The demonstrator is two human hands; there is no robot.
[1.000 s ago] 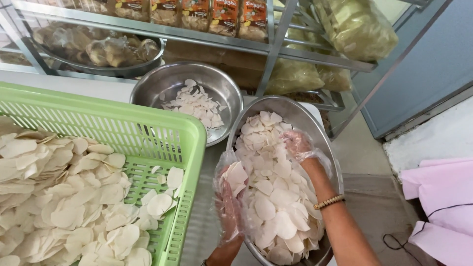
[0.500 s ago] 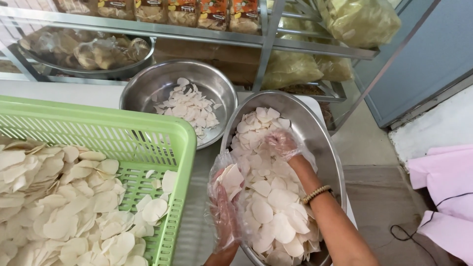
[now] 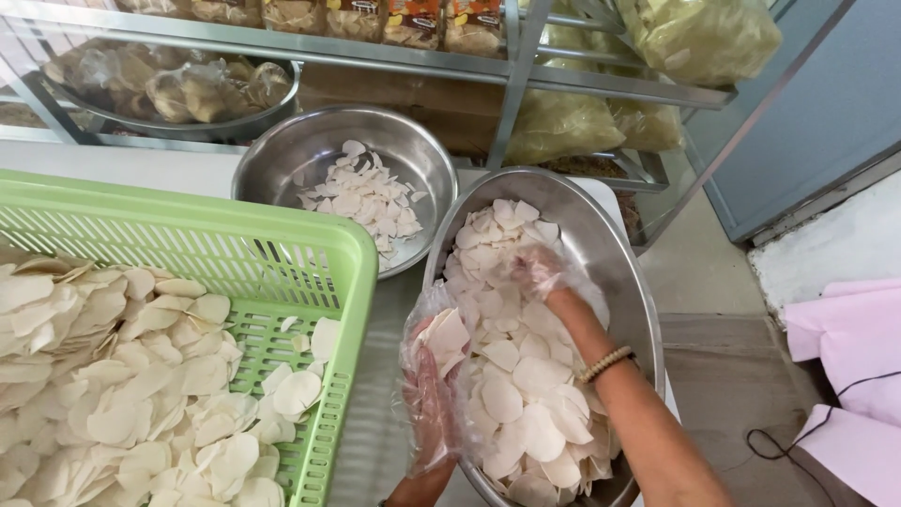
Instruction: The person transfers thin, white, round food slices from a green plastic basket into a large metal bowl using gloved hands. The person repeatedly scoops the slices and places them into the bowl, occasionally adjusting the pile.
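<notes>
Over two steel bowls, two gloved hands.

Basket left of bowl; chips inside.

You have pale cream chips in a shiny silver oval basin, more in a silver round bowl, and a bright green slotted basket. Clear plastic covers your left hand and right hand; pink cloth lies beside.

Metal shelving along the back, grey floor, perhaps a blue door.
</notes>
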